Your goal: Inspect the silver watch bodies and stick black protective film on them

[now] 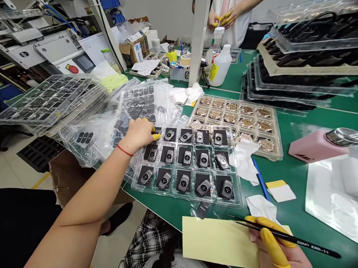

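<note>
My left hand (140, 133), with yellow finger covers, reaches over the top left compartment of a clear plastic tray (193, 169). Its fingers curl in at a dark item there, mostly hidden beneath them. Dark watch cases with round sensor backs, such as one watch case (186, 158), lie in the other compartments on black squares. My right hand (281, 244), also in yellow finger covers, is closed around black tweezers (307, 244) marked ESD-11. The tweezers' tips point left above a yellow sheet (217, 240) at the table's front edge.
A second tray (235, 119) of gold-coloured round parts sits behind, partly under the first. A pink dispenser bottle (316, 146), blue stick (261, 179) and white wipes (246, 158) lie rightward. Stacked trays (302, 79) stand back right. Plastic bags (135, 104) lie left. Another person (229, 15) stands opposite.
</note>
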Available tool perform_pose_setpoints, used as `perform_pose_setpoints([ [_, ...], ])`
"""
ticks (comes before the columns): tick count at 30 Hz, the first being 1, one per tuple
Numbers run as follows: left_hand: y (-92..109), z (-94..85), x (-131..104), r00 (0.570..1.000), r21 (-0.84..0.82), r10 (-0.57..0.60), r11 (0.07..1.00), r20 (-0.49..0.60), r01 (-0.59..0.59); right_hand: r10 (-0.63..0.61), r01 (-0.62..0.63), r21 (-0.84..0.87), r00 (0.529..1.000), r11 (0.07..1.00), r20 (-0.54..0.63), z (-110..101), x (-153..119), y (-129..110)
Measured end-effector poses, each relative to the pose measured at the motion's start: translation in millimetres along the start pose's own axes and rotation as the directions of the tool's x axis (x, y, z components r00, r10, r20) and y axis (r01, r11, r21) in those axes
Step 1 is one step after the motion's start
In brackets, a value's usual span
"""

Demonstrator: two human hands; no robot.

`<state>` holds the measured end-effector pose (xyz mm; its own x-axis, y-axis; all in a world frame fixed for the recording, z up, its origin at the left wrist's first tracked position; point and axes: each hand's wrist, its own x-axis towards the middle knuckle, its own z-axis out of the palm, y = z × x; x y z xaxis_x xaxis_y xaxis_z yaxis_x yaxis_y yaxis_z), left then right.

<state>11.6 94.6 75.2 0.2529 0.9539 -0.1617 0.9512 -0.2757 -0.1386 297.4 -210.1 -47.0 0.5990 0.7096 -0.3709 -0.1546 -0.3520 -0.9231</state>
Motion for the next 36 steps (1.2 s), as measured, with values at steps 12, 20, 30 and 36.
perform_pose_setpoints([
  [12,-6.7,6.2,5.5,1.0,0.023,0.021,1.0,-0.008,-0.021,-0.195,0.212,-0.237,0.977,0.948,0.092,10.5,-9.2,-19.8],
  [20,-11.5,9.6,5.7,0.997,0.016,0.023,1.0,-0.068,-0.022,-0.225,0.225,-0.207,0.974,0.952,0.025,16.5,-14.7,-19.3],
  [30,42.7,11.1,-96.5,0.985,-0.888,0.139,0.433,-0.107,-0.157,-0.341,0.354,-0.026,0.917,0.935,0.208,12.9,-17.0,-42.6],
  [36,120.6,60.7,-157.7,0.887,-0.97,0.457,0.238,0.065,-0.052,-0.188,0.273,-0.158,0.892,0.949,0.411,12.7,-13.3,-42.4],
])
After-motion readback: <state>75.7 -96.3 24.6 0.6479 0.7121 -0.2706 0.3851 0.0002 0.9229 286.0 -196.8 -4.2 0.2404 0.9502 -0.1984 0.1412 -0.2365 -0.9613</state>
